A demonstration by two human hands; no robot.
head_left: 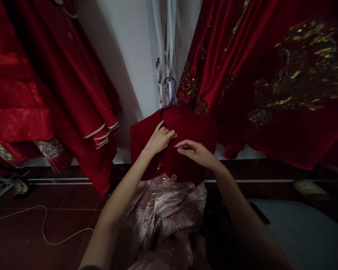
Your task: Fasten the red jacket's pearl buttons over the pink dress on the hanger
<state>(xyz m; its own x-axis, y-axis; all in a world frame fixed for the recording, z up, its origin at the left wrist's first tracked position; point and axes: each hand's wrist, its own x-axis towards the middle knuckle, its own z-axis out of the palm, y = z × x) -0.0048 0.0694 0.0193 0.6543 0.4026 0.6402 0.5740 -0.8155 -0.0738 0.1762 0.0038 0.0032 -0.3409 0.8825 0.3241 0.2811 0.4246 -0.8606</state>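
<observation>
A dark red jacket [146, 135] hangs in front of me on a purple hanger [174, 92], with shiny ornamental buttons [173, 177] down its front. My left hand [160, 140] rests on the jacket below the neckline. Some of its fingers stretch up over the cloth, while finger and thumb close on the front edge beside an upper button [175, 135]. Just to the right, my right hand [195, 152] hovers close to the cloth with thumb and fingertips drawn together. Whatever they pinch is too small to make out. Crumpled pinkish metallic fabric [166, 202] lies below the jacket.
Red garments [84, 75] hang on the left, and more with gold sequins [304, 71] hang on the right. The hanger hooks on a white metal scroll frame [166, 48]. A white cable [46, 221] crosses the tiled floor. A dark flat object [259, 213] lies on a pale blue surface [298, 232].
</observation>
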